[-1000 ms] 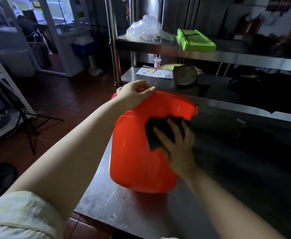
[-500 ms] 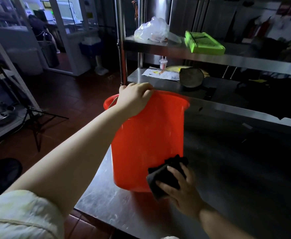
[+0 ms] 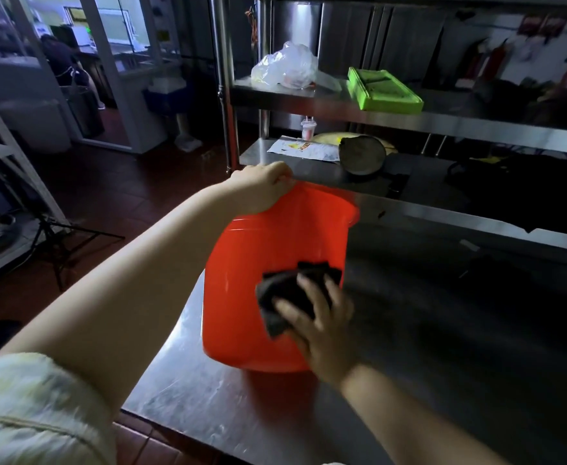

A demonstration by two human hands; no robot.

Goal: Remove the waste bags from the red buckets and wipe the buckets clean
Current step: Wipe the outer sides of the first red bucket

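Now the right hand [image 3: 322,330] wipes the near wall of the red bucket [image 3: 242,297], and the left hand [image 3: 262,186] steadies its rim.

On the table [image 3: 191,397] the red bucket leans away from the person, so its long axis runs from the base at 6 o'clock up to the mouth at about 1 o'clock; its inside is hidden. The left hand curls over the rim at 11 o'clock of the bucket and grips it. The right hand lies at 5 o'clock on the outer wall, with fingers straight and spread, and presses a black cloth [image 3: 289,290] flat against the plastic. The cloth shows past the fingertips toward 11 o'clock. I judge that most of the wall left to wipe lies toward 11 and 12 o'clock from this hand, so the next stroke should follow the axis upward, with the right arm reaching forward and the palm kept flat.
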